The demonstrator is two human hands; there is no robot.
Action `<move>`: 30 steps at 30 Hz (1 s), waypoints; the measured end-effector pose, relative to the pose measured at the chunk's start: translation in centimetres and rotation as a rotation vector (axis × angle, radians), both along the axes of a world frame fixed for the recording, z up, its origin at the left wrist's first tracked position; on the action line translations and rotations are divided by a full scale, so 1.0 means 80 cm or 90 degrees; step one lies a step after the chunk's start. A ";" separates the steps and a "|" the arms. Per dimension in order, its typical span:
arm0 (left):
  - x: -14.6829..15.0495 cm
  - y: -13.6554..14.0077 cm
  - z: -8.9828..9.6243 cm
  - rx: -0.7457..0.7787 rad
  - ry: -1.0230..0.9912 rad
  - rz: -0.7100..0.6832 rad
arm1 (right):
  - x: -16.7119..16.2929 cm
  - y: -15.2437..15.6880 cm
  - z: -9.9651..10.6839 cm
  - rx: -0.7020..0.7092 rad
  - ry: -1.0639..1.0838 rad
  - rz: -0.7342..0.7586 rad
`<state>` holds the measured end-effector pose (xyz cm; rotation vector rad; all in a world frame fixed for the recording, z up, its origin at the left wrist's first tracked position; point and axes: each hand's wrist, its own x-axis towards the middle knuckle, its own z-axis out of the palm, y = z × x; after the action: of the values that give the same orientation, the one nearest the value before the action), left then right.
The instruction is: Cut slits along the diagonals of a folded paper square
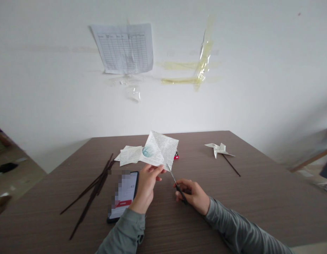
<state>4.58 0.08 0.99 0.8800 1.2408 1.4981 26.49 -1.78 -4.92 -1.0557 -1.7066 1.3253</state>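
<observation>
My left hand [149, 178] pinches a square of printed paper [163, 146] by its near edge and holds it above the table. The paper has crease lines and a round blue-green picture at its left. In my right hand [193, 194] is a pair of scissors [177, 185] with dark handles, its blades at the paper's near corner. How far the blades reach into the paper I cannot tell. Left of the held sheet lie more cut paper pieces [130, 155], partly covered by it.
A phone [125, 194] lies left of my left hand, beside several thin dark sticks [96, 185]. At the right is a paper pinwheel [218, 150] on a dark stick. A small red object [176, 155] shows behind the paper. The table [258, 197] meets a white wall.
</observation>
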 end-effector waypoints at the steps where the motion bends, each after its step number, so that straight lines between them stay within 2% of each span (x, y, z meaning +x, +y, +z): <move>1: 0.000 0.000 -0.001 0.001 0.002 -0.005 | 0.000 -0.001 0.002 0.003 0.002 0.000; 9: -0.002 0.002 -0.004 -0.004 0.013 -0.023 | -0.003 -0.008 0.019 0.014 -0.012 -0.017; 19: -0.002 0.000 -0.003 0.001 0.014 -0.032 | -0.004 -0.007 0.015 0.006 0.000 -0.007; 30: 0.000 -0.002 -0.001 -0.002 0.015 -0.030 | -0.005 -0.011 0.028 0.003 -0.013 -0.014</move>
<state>4.57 -0.04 0.90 0.9211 1.2315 1.4510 26.08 -2.70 -2.65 -1.0869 -1.7070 1.3004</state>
